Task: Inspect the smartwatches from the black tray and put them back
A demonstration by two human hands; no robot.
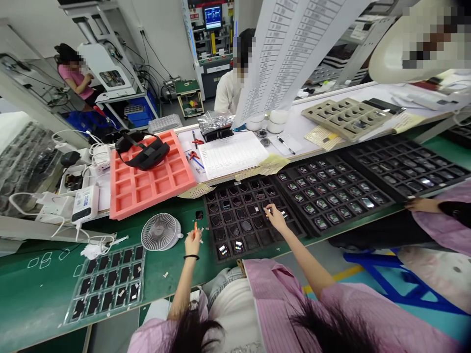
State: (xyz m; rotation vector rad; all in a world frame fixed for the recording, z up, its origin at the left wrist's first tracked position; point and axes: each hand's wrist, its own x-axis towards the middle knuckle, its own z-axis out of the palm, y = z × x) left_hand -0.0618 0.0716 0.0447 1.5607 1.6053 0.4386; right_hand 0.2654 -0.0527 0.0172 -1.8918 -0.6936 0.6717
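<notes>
My left hand [193, 241] is closed around a slim orange stick-like tool [196, 228], its tip pointing away from me. Just beyond that tip, a small dark square part [199, 214] lies on the green mat. Over the black compartment tray [257, 240], my right hand [274, 218] has its fingers pinched together at a pocket. Whatever is between those fingertips is too small to make out. Dark watch-shaped parts [246, 225] fill many of the tray's pockets. Two lit watch screens [238, 246] show in the near-left pockets.
More black trays [331, 193] continue to the right, near another person's hand [423, 205]. A white fan [161, 231] and a clear blister tray [106, 282] stand left. Behind are a pink foam tray [152, 184], a paper form [231, 154] and hanging sheets [283, 54].
</notes>
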